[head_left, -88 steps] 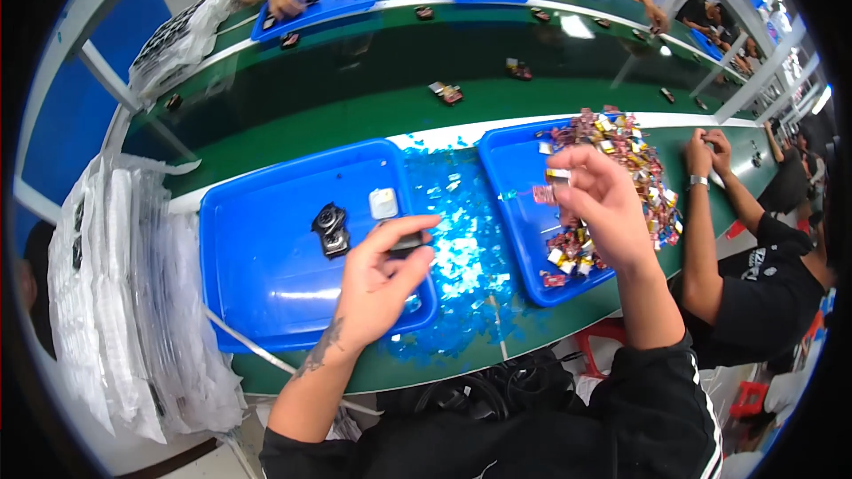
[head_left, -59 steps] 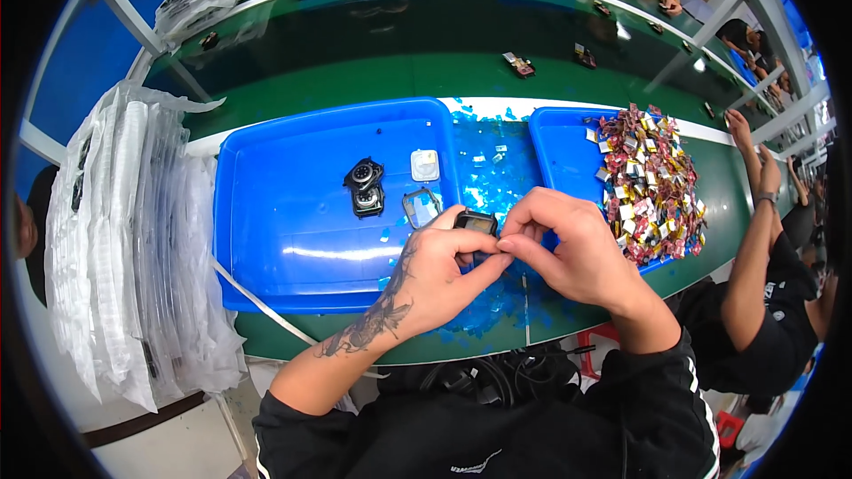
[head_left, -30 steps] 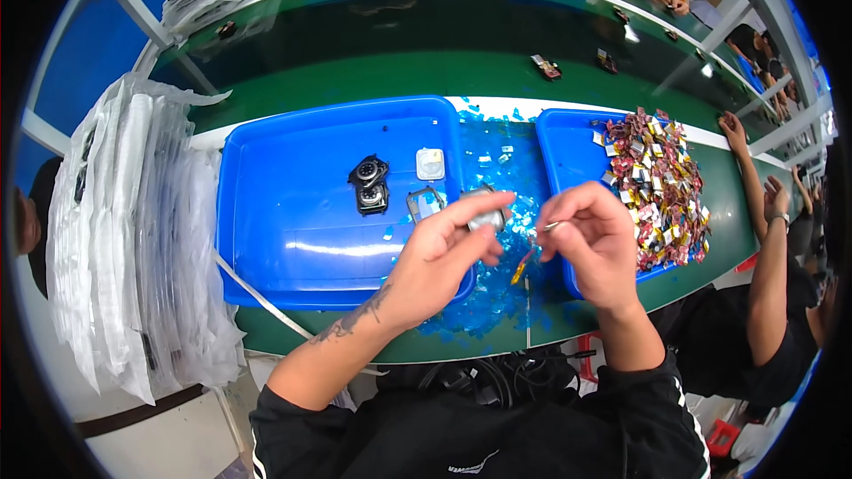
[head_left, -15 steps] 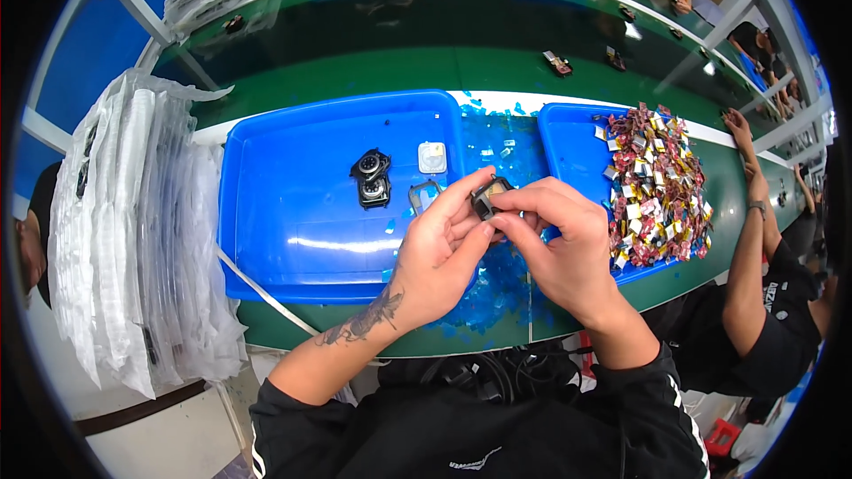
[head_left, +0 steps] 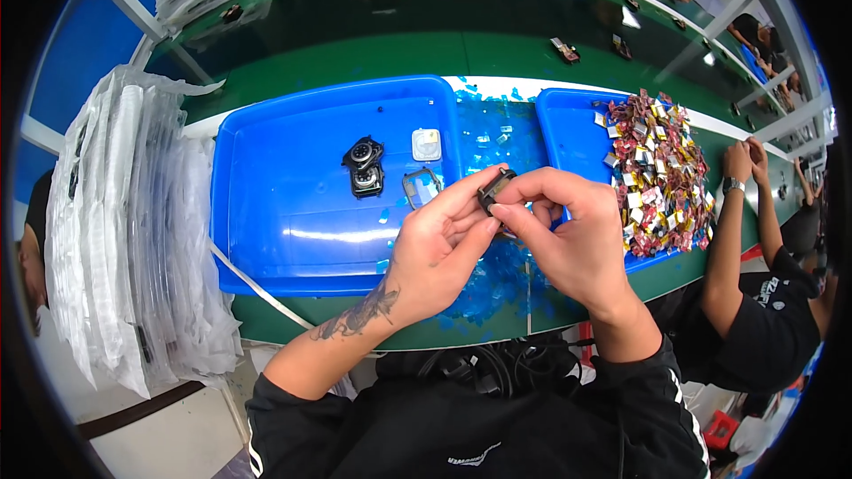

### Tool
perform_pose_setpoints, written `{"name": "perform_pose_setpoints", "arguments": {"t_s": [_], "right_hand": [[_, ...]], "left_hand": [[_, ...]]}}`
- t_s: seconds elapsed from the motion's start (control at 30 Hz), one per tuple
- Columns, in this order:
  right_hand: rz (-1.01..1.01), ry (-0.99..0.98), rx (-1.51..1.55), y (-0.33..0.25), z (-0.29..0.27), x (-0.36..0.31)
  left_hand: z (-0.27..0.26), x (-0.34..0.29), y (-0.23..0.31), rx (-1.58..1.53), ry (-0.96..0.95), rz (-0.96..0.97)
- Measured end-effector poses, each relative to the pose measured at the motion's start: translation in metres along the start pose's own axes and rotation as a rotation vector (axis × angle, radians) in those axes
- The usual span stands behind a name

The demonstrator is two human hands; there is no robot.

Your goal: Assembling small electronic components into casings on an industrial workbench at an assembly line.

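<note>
Between my hands is a small black watch-like case (head_left: 493,188), held above the gap between two blue trays. My left hand (head_left: 444,244) is closed around its near and left side, palm up. The thumb and forefinger of my right hand (head_left: 568,226) pinch its right edge; what they may hold inside is hidden. In the left tray (head_left: 266,268), two black watch-like housings (head_left: 364,168) with round dials lie together. Beside them are a whitish square piece (head_left: 426,145) and a clear frame (head_left: 420,188), partly next to my left fingers.
The right tray (head_left: 568,105) holds a heap of small circuit boards (head_left: 661,173). Blue film scraps (head_left: 484,297) litter the bench. Bagged sheets (head_left: 133,231) stand at left. Beyond, a green belt (head_left: 355,53) carries small assemblies (head_left: 564,51). A co-worker's forearm (head_left: 729,231) is at right.
The case has turned slightly in my fingers, and my right hand has shifted a little. Assemblies on the belt have slid slightly right. The co-worker's two hands at right now show together.
</note>
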State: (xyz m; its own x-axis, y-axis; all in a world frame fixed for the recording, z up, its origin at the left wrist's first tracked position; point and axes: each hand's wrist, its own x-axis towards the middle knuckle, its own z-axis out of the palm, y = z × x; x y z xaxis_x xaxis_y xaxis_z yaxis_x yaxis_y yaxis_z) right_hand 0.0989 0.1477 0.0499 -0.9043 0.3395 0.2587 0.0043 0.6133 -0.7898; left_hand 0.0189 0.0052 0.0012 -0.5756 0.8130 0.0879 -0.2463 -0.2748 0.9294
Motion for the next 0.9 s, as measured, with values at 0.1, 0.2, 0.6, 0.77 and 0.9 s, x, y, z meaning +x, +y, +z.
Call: {"name": "perform_pose_setpoints", "arguments": {"t_s": [0.1,0.2,0.6,0.77,0.9], "right_hand": [[0.011,0.011,0.002,0.0,0.0,0.001],[-0.01,-0.01,-0.029,-0.002,-0.003,0.003],[-0.006,0.215,0.217,0.023,-0.004,-0.012],[0.144,-0.021,0.405,0.021,-0.007,-0.024],[0.227,-0.051,0.561,0.018,-0.014,-0.023]], "left_hand": [[0.002,0.0,0.001,0.057,0.015,0.016],[0.0,-0.001,0.001,0.08,0.007,-0.013],[0.001,0.007,0.007,-0.161,0.095,0.022],[-0.002,0.003,0.0,0.286,0.063,0.195],[-0.009,0.004,0.007,0.808,0.085,0.366]]}}
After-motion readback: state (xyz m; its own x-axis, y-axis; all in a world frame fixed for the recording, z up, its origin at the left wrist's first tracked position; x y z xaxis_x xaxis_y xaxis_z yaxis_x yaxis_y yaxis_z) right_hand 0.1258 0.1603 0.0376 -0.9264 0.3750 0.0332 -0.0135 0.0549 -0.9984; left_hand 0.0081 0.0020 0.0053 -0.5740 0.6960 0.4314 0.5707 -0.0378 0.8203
